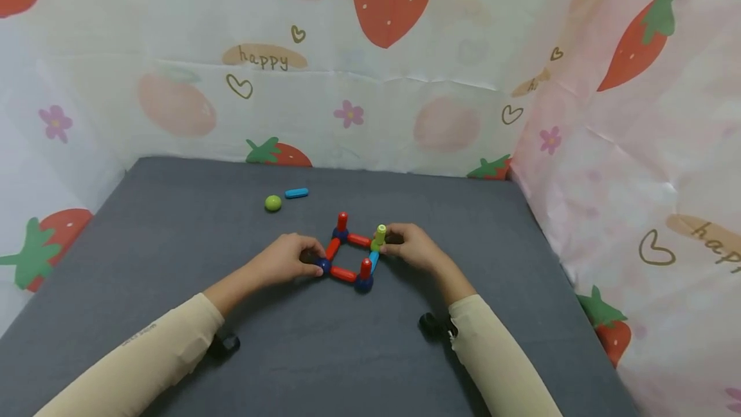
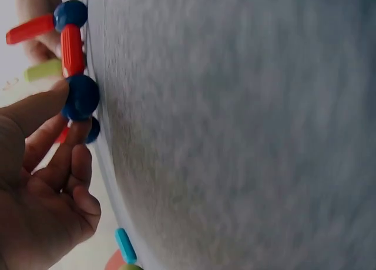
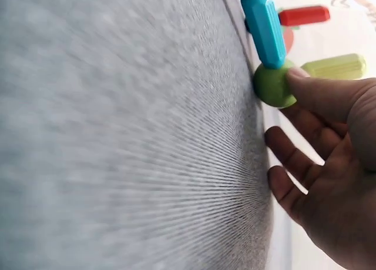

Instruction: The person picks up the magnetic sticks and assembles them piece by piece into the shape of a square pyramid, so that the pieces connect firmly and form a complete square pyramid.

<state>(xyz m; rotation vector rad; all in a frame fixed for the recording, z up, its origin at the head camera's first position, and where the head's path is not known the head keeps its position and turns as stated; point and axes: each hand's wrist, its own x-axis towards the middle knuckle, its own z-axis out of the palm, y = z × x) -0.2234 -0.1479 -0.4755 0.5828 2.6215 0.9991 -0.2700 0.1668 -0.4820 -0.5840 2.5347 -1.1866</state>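
Observation:
A four-cornered frame of toy balls and sticks lies on the grey cloth in the head view. My left hand (image 1: 283, 256) pinches its left corner, a dark blue ball (image 2: 82, 97), between thumb and fingers. At the far right corner, my right hand (image 1: 412, 246) pinches a green ball (image 3: 273, 85). A yellow-green stick (image 1: 379, 235) stands up from that ball, and a blue stick (image 3: 264, 29) joins it to the near dark blue ball (image 1: 363, 284). Red sticks (image 1: 344, 273) form the other sides. Upright red sticks rise from the near ball and the far dark blue ball (image 1: 340, 234).
Behind the frame, a loose green ball (image 1: 273, 203) and a loose blue stick (image 1: 296, 193) lie on the grey cloth (image 1: 173, 230). A strawberry-print sheet (image 1: 370, 95) hangs along the table's back and sides. Dark wrist devices (image 1: 431, 327) sit under both sleeves.

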